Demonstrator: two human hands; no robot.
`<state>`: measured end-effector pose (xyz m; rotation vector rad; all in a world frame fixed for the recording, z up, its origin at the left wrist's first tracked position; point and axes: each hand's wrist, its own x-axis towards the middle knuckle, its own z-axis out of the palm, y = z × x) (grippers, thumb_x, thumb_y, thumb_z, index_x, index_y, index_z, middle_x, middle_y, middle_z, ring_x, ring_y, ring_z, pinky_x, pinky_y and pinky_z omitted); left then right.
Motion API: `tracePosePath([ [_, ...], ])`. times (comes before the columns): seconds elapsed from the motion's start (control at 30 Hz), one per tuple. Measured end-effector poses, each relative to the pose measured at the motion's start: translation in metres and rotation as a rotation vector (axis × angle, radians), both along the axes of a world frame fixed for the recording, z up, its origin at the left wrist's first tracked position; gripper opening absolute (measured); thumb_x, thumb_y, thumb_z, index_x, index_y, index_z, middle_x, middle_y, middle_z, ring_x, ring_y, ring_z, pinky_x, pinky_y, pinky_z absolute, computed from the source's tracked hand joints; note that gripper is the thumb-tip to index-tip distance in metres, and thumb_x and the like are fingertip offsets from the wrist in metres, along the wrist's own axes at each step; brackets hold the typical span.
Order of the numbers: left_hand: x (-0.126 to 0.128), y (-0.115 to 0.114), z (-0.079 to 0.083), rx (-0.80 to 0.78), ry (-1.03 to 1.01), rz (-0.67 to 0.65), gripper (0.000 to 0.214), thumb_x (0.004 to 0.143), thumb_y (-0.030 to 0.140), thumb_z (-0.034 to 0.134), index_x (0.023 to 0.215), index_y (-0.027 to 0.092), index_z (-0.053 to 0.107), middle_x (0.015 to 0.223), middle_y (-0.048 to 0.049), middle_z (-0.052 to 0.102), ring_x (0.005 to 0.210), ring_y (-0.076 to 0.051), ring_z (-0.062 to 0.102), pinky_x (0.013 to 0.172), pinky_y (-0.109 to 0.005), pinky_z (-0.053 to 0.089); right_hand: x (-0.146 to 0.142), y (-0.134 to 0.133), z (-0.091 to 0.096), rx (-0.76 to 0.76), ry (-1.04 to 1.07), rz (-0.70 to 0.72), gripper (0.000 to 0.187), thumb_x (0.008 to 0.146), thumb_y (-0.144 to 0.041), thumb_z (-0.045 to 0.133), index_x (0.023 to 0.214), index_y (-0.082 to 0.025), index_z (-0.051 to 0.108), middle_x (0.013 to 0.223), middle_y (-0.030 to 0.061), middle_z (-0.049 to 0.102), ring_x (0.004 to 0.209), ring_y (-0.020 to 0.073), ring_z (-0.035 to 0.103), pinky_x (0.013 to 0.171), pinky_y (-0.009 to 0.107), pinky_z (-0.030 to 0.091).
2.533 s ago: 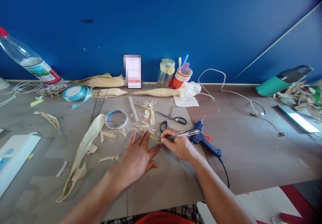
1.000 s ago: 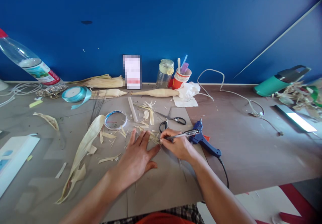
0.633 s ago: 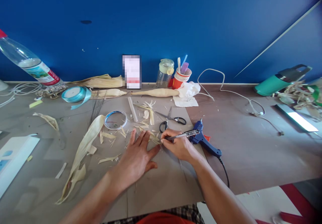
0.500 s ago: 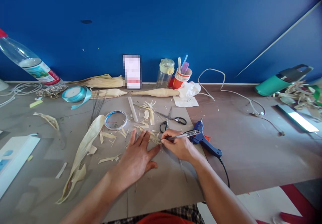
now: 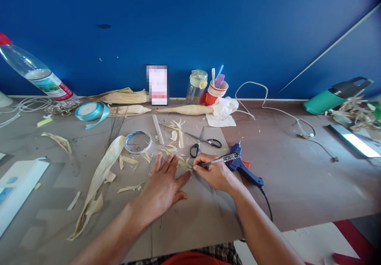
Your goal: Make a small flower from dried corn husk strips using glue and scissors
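My left hand lies palm down with its fingers spread over scraps on the table. Its fingertips reach a narrow strip of dry corn husk, which runs towards my other hand. In my right hand a pen is pinched between thumb and fingers, its upper end pointing right. The pen's tip is hidden by the fingers, close to the strip's right end. Just beyond that hand are black-handled scissors, blades apart. To its right lies a blue glue gun. Husk scraps surround the left hand.
A roll of tape, a glue stick and a long husk lie ahead and left. Along the wall stand a phone, a jar, paper cups and a large bottle. The glue gun's cord trails over the front edge.
The whole view has shifted very slightly. My right hand has moved a touch to the right with the pen; my left hand keeps its pose.
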<state>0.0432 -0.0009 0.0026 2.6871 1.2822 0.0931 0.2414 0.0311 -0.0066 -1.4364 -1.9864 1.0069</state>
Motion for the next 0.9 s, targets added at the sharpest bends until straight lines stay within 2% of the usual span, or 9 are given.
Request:
tracePosePath([
  [0.53, 0.0, 0.0, 0.0, -0.022, 0.003, 0.006, 0.052, 0.076, 0.049, 0.058, 0.124, 0.031, 0.05, 0.138, -0.0156, 0.04, 0.132, -0.036, 0.027, 0.103, -0.063, 0.011, 0.003, 0.0, 0.002, -0.028, -0.008, 0.006, 0.01, 0.073, -0.016, 0.05, 0.068, -0.019, 0.058, 0.059, -0.0043, 0.053, 0.055, 0.0094, 0.044, 0.05, 0.02, 0.032],
  [0.77, 0.0, 0.0, 0.0, -0.031, 0.011, 0.002, 0.053, 0.076, 0.048, 0.059, 0.125, 0.031, 0.049, 0.139, -0.0154, 0.039, 0.132, -0.036, 0.028, 0.103, -0.063, 0.012, 0.005, 0.002, 0.011, -0.048, 0.138, -0.064, 0.009, 0.076, -0.02, 0.05, 0.068, -0.018, 0.056, 0.062, -0.0032, 0.053, 0.056, 0.0092, 0.044, 0.053, 0.02, 0.035],
  [0.9, 0.0, 0.0, -0.002, -0.011, -0.005, -0.002, 0.052, 0.076, 0.047, 0.059, 0.124, 0.031, 0.05, 0.139, -0.015, 0.038, 0.132, -0.035, 0.028, 0.104, -0.063, 0.01, 0.001, 0.002, 0.011, -0.053, 0.18, -0.052, 0.008, 0.076, -0.021, 0.052, 0.07, -0.018, 0.056, 0.065, -0.0019, 0.056, 0.059, 0.0101, 0.048, 0.055, 0.021, 0.038],
])
